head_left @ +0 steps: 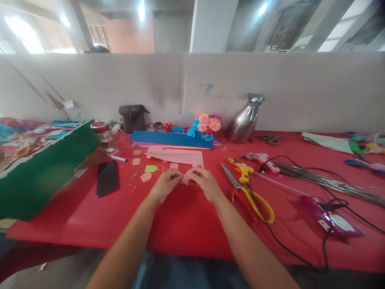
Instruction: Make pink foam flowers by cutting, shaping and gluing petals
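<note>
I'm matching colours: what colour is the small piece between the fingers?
The held piece is pink, seen in the head view.

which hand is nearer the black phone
Left. The left hand is to the right of the phone, apart from it; the right hand is farther right, beyond the left hand.

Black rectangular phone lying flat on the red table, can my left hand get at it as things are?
Probably yes: nothing bulky stands between your left hand and the phone, though that hand seems busy with a small pink paper-like piece.
</note>
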Demonstrator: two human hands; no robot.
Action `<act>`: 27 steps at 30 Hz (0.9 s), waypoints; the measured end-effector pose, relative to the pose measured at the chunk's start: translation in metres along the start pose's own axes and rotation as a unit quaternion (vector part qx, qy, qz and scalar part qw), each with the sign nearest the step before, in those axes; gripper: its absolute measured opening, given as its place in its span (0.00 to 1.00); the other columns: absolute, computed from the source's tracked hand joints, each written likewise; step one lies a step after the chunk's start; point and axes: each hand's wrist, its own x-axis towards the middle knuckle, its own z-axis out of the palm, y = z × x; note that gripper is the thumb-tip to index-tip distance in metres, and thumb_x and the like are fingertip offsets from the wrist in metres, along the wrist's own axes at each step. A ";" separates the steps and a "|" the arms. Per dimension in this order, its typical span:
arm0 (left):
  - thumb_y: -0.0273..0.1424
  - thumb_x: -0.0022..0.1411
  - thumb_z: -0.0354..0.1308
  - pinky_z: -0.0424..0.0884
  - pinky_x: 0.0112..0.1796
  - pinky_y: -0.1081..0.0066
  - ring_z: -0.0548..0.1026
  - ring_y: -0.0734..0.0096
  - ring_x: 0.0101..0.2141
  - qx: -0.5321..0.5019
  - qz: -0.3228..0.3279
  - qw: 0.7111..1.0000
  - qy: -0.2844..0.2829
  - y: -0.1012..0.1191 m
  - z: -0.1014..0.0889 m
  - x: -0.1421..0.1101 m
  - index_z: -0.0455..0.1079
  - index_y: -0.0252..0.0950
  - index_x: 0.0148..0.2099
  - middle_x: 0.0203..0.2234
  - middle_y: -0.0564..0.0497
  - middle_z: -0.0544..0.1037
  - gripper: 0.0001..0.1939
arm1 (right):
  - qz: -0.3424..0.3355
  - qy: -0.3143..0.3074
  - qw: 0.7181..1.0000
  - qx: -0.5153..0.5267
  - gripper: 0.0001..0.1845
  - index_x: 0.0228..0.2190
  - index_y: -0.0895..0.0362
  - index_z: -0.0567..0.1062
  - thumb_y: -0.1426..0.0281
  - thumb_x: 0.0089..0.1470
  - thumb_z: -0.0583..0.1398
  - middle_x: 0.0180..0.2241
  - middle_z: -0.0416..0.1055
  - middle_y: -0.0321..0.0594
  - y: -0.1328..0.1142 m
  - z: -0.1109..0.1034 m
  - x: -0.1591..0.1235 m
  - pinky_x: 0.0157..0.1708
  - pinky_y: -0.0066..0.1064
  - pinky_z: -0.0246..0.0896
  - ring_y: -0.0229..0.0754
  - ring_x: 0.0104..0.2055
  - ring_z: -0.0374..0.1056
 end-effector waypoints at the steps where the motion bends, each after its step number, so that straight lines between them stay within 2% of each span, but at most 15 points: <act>1: 0.33 0.52 0.58 0.63 0.36 0.72 0.68 0.72 0.31 0.001 0.000 1.000 0.000 0.000 0.000 0.000 0.70 0.35 0.31 0.27 0.52 0.71 0.06 | 0.000 0.001 1.000 -0.002 0.07 0.24 0.58 0.74 0.66 0.43 0.62 0.21 0.73 0.37 0.000 0.000 0.000 0.31 0.31 0.60 0.37 0.25 0.67; 7: 0.33 0.53 0.57 0.64 0.36 0.71 0.69 0.71 0.31 -0.002 -0.005 1.000 -0.010 0.000 0.000 -0.001 0.71 0.35 0.32 0.27 0.51 0.72 0.07 | 0.003 0.013 1.000 -0.005 0.07 0.23 0.58 0.75 0.66 0.42 0.63 0.20 0.72 0.36 -0.001 0.000 -0.001 0.30 0.31 0.60 0.37 0.24 0.66; 12: 0.32 0.53 0.57 0.64 0.40 0.70 0.69 0.70 0.35 0.012 0.014 1.000 -0.014 -0.001 -0.001 -0.001 0.73 0.35 0.30 0.32 0.49 0.72 0.07 | 0.001 0.012 1.000 -0.007 0.07 0.23 0.58 0.75 0.66 0.41 0.63 0.21 0.72 0.37 -0.002 0.001 -0.001 0.31 0.31 0.60 0.37 0.25 0.66; 20: 0.32 0.52 0.58 0.63 0.37 0.71 0.68 0.70 0.34 -0.007 0.008 0.999 0.043 -0.007 -0.001 0.003 0.73 0.34 0.29 0.32 0.49 0.70 0.06 | -0.022 -0.007 1.000 0.000 0.09 0.26 0.58 0.77 0.65 0.44 0.62 0.23 0.73 0.38 -0.004 0.001 -0.002 0.31 0.31 0.60 0.38 0.26 0.67; 27: 0.32 0.50 0.59 0.62 0.36 0.73 0.68 0.72 0.33 -0.019 -0.003 0.998 0.058 -0.005 0.001 0.003 0.72 0.35 0.29 0.32 0.50 0.70 0.06 | -0.028 0.012 0.999 -0.016 0.08 0.26 0.58 0.76 0.66 0.42 0.62 0.21 0.72 0.37 -0.002 0.000 -0.001 0.34 0.32 0.61 0.39 0.26 0.67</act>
